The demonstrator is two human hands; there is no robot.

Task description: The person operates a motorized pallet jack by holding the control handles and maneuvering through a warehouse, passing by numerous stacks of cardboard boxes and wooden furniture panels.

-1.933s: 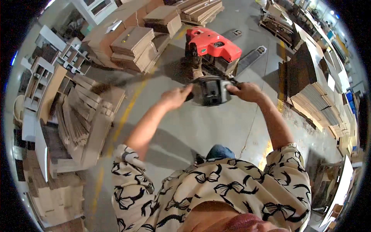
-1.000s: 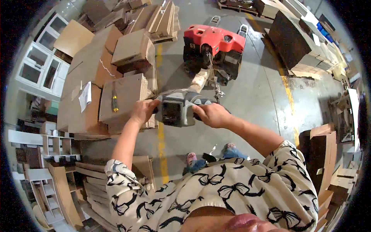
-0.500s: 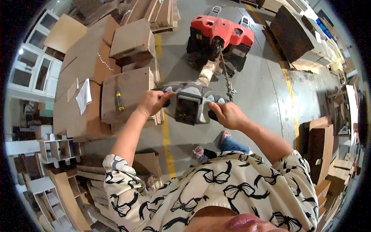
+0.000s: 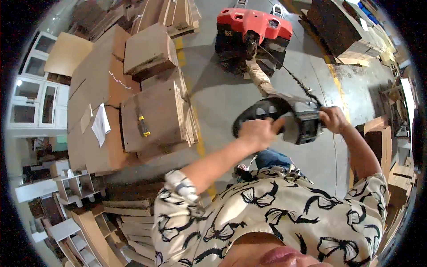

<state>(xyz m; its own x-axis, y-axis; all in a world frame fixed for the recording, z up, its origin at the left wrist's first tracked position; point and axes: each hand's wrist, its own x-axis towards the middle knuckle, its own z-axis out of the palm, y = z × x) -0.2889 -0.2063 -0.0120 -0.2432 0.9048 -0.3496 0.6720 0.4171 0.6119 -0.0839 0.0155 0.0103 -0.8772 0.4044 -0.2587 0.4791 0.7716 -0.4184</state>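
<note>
A red electric pallet truck [image 4: 271, 23] stands ahead of me, its tiller arm [image 4: 259, 76] wrapped in pale material. The arm reaches toward me and ends in a black and grey control handle [image 4: 307, 129], turned at a slant. My left hand [image 4: 259, 133] is closed on the handle's left grip, its thumb toward the middle. At the far right end, my right hand [image 4: 334, 119] is closed round the other grip, which it mostly hides. A dark cable [image 4: 293, 76] runs from the truck body to the handle.
On the left stand stacks of brown boards [image 4: 151, 111] with a yellow-and-black tool [image 4: 144, 126] and a white cloth [image 4: 101, 124] on top. Another board stack [image 4: 342, 35] is at the far right. Yellow lines mark the grey floor [image 4: 213, 84]; shelving units [image 4: 80, 187] stand lower left.
Both hands have swung the handle to the right, and it now slants. The tiller arm has turned with it, and the cable is drawn out to the right.
</note>
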